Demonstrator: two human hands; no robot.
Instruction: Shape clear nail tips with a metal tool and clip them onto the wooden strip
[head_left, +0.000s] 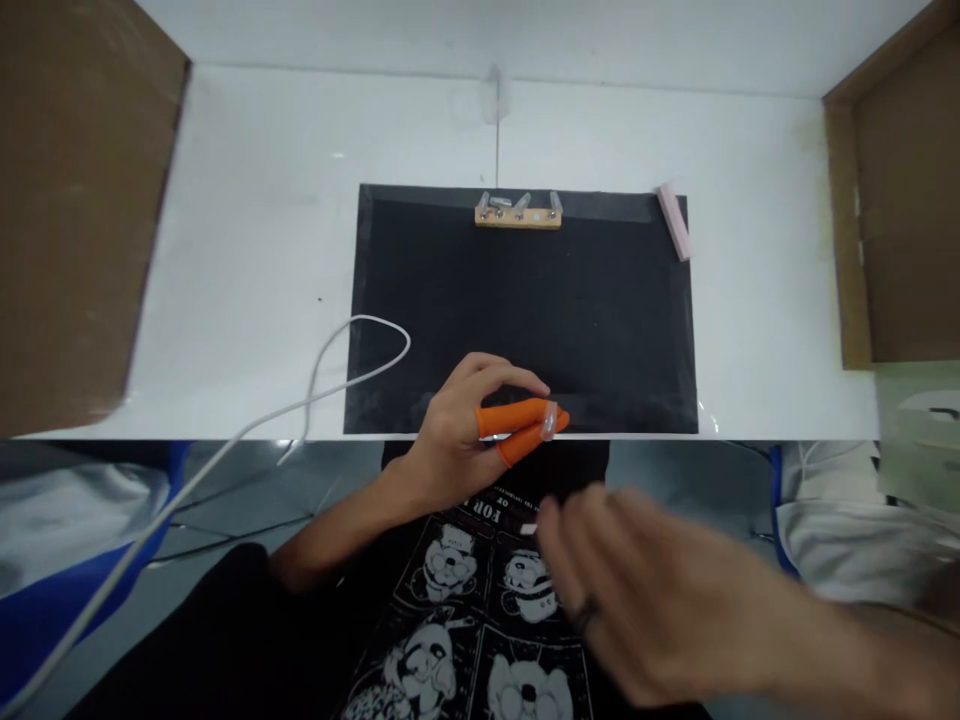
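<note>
My left hand (472, 425) hovers at the near edge of a black mat (525, 310), with orange finger cots on two fingers. Its fingers pinch a small clear piece (549, 420), too small to name. My right hand (637, 590) is lower, over my lap, smeared by motion; a small white bit shows at its fingertips, and I cannot tell whether it holds it. At the mat's far edge lies a small wooden block (518, 214) with several metal pins standing in it.
A pink bar (673, 221) lies at the mat's far right corner. A white cable (315, 385) loops over the white table's left front edge. Brown cardboard panels (75, 210) stand at the left and at the right.
</note>
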